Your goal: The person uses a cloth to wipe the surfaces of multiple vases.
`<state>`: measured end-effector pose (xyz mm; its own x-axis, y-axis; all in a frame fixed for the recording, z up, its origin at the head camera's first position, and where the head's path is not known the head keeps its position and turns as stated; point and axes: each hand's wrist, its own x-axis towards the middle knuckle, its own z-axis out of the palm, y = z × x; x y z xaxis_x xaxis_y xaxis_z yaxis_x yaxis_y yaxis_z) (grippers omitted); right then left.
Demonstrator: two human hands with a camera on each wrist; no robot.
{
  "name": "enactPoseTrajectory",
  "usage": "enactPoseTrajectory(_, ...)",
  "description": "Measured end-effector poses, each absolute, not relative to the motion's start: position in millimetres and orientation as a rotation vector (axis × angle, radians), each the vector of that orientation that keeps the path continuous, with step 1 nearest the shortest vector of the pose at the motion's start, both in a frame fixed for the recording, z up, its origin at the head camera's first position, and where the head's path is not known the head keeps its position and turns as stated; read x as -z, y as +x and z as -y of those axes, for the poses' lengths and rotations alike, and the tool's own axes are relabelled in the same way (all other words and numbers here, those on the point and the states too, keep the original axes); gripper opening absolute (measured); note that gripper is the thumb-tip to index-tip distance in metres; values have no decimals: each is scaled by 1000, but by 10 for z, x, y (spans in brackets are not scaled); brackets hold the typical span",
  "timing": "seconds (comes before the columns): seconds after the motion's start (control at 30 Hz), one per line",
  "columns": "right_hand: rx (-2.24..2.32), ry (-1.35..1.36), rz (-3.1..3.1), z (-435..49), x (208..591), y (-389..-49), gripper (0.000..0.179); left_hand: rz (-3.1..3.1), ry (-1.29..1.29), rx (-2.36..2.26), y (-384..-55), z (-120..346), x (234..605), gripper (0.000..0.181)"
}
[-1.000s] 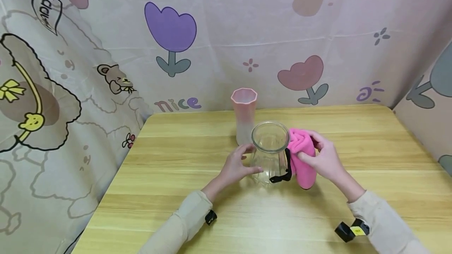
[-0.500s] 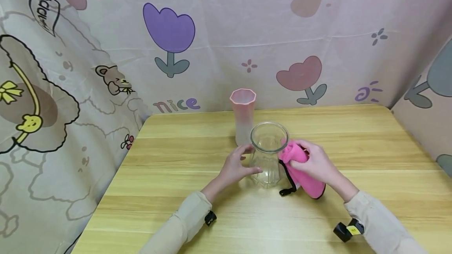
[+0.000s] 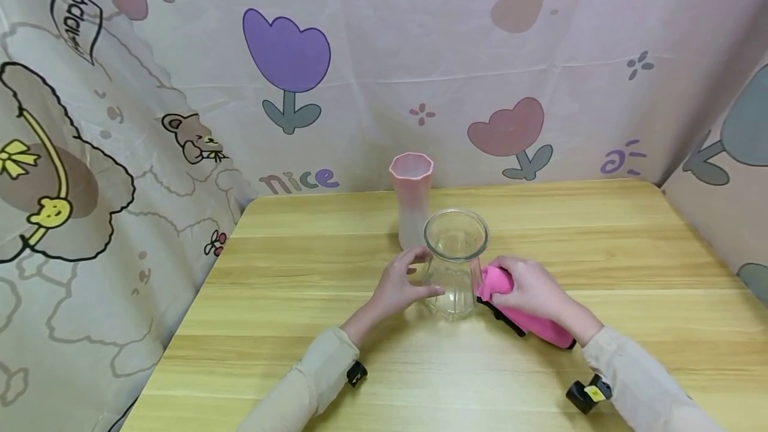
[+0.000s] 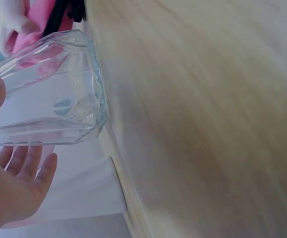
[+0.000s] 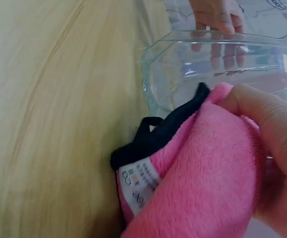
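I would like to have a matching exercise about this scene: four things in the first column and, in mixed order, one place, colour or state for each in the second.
Column 1
1. cloth
2. glass jar
3. tall vase
4. left hand

Column 2
A. behind the glass jar, pink at its top
B. at the glass jar's side
C. held by the right hand
D. transparent

Pairs: 1-C, 2-D, 3-A, 4-B

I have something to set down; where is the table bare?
Bare table lies left of the left hand and pink vase, and right of the right hand. The middle is crowded: glass jar, pink cloth and both hands sit close together.
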<state>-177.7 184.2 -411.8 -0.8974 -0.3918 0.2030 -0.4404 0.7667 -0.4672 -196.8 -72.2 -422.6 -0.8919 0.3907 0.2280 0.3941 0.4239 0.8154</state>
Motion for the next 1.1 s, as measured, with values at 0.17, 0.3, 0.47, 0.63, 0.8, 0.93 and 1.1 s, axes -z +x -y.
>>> enactPoseTrajectory(0.17,-735,717,2926,-1862,4161,-1790,36,2648,-711,1531,-1968,721,4243,70)
enactPoseTrajectory(0.3,-779,713,2897,-1874,4169,-1793,37,2648,-705,1535,-1974,721,4253,71)
enactPoseTrajectory(0.47,-977,677,2807,-1873,4143,-1782,41,2647,-705,1541,-1974,719,4255,71)
enactPoseTrajectory(0.63,-1135,628,2669,-1847,4083,-1762,44,2651,-703,1538,-1972,717,4248,71)
enactPoseTrajectory(0.8,-1235,595,2485,-1790,3960,-1737,46,2655,-704,1526,-1964,718,4235,71)
enactPoseTrajectory(0.93,-1308,538,2405,-1756,3871,-1717,50,2667,-693,1527,-1968,712,4232,71)
enactPoseTrajectory(1.1,-1376,523,2312,-1759,3828,-1706,53,2676,-685,1533,-1968,706,4221,72)
